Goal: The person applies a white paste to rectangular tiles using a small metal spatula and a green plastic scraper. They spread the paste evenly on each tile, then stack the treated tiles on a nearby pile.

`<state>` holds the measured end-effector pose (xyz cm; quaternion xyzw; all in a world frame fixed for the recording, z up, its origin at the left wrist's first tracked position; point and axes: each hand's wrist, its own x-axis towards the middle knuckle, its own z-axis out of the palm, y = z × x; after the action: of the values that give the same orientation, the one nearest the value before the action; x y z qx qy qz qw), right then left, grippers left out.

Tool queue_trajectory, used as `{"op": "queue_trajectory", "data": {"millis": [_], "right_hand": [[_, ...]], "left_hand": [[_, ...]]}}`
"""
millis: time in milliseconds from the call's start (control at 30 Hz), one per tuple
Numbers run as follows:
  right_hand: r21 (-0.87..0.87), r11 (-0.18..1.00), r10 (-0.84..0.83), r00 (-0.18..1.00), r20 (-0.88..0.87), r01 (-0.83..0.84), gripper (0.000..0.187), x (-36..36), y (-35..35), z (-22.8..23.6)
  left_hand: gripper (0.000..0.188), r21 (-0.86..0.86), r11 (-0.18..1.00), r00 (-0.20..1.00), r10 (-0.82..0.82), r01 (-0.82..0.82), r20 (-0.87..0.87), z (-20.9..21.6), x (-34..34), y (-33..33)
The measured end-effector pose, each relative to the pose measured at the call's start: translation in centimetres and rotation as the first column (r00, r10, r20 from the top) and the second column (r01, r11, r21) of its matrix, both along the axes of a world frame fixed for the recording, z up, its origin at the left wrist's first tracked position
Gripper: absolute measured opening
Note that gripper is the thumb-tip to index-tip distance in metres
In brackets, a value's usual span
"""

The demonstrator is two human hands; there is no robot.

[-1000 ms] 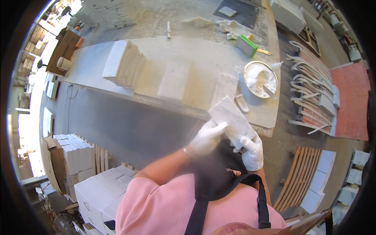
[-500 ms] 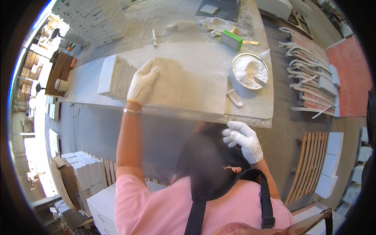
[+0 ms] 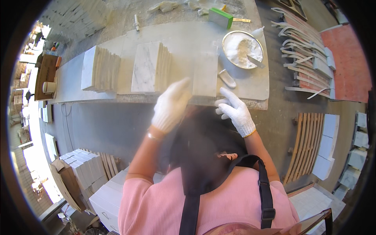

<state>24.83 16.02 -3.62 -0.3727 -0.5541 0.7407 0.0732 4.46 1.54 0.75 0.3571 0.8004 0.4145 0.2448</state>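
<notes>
My left hand [image 3: 171, 105], in a white knit glove, is blurred in front of the table edge; its fingers look stretched out, with nothing visible in them. To its right, my right hand [image 3: 235, 112], also gloved, hovers off the table edge, fingers apart and holding nothing. Nearest to the left hand is a stack of white, grey-veined tiles [image 3: 145, 68] on the table. Farther left stands a second tile stack [image 3: 89, 70]. Beyond my right hand are a white oblong piece [image 3: 227, 78] and a round bowl of white paste or powder [image 3: 234, 47] with a flat blade [image 3: 255, 61] in it.
Behind the bowl lies a green-topped block [image 3: 220, 18]. A white marker-like stick [image 3: 136, 22] rests near the table's [image 3: 66, 80] back. Wooden slats [image 3: 307, 145] with white slabs stand at right, beside a rack of pale strips [image 3: 303, 55]. White boxes [image 3: 84, 168] are at lower left.
My left hand has come off the right-hand tile stack and moved right and toward me. My right hand stays raised near the table edge. The whole view has shifted slightly.
</notes>
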Motion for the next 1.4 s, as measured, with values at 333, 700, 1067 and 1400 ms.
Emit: {"op": "queue_trajectory", "data": {"millis": [333, 700, 1067, 1400], "right_hand": [[0.029, 0.996, 0.082, 0.997, 0.002, -0.082, 0.064, -0.4, -0.7, -0.2], [-0.382, 0.896, -0.287, 0.952, -0.104, 0.229, 0.037, -1.6, 0.6, -0.4], [-0.009, 0.999, -0.038, 0.994, -0.104, 0.037, 0.047, -2.1, -0.2, 2.0], [-0.073, 0.997, -0.041, 0.996, -0.079, 0.035, 0.053, 2.4, -2.6, 4.4]], "left_hand": [[0.063, 0.070, 0.988, 0.821, 0.077, -0.141, 0.566, -3.2, 2.1, -0.5], [0.065, 0.164, 0.906, 0.464, 0.039, -0.389, 0.885, -3.9, 2.6, -0.4], [0.046, 0.206, 0.935, 0.850, -0.151, 0.289, -0.505, -0.2, 3.9, 3.1], [0.050, 0.112, 0.974, 0.843, -0.107, 0.194, -0.527, -2.1, -0.9, 7.7]]}}
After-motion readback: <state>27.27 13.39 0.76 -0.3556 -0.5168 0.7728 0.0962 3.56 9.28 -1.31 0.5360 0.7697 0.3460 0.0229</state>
